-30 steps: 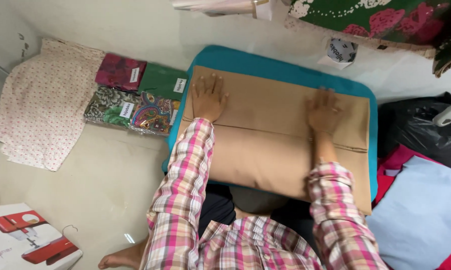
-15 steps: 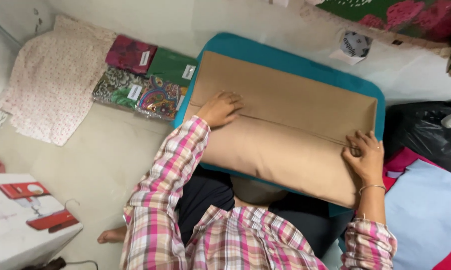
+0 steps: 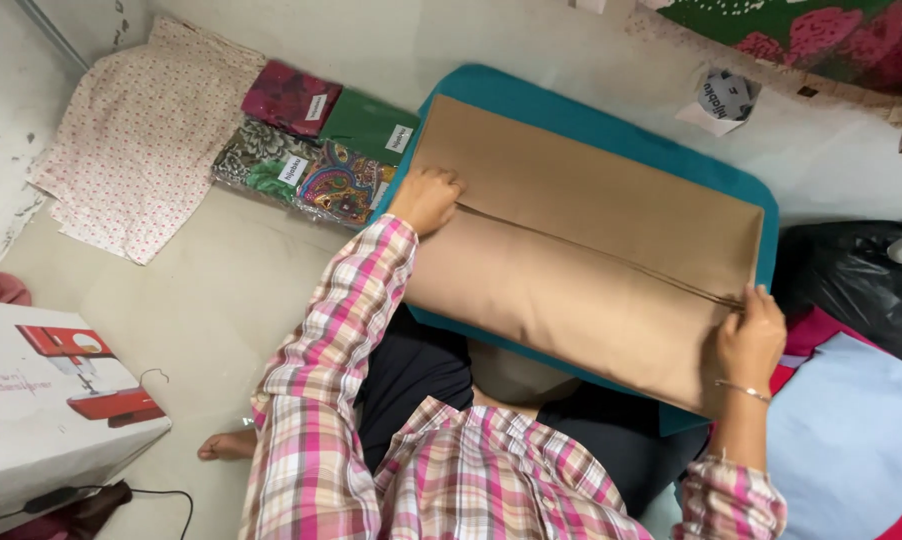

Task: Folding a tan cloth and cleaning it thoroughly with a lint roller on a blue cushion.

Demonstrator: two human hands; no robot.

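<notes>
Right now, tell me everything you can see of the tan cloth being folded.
The tan cloth is plain, smooth woven-looking fabric, folded into a long rectangle on a teal cushion. A fold edge runs along its middle. The left hand pinches that edge at one end, the right hand at the other.

A single head-worn camera looks steeply down from above the person's pink plaid sleeves (image 3: 341,350), close to their lap. It faces forward over folded tan cloth (image 3: 581,250) toward the pale floor (image 3: 211,290).
</notes>
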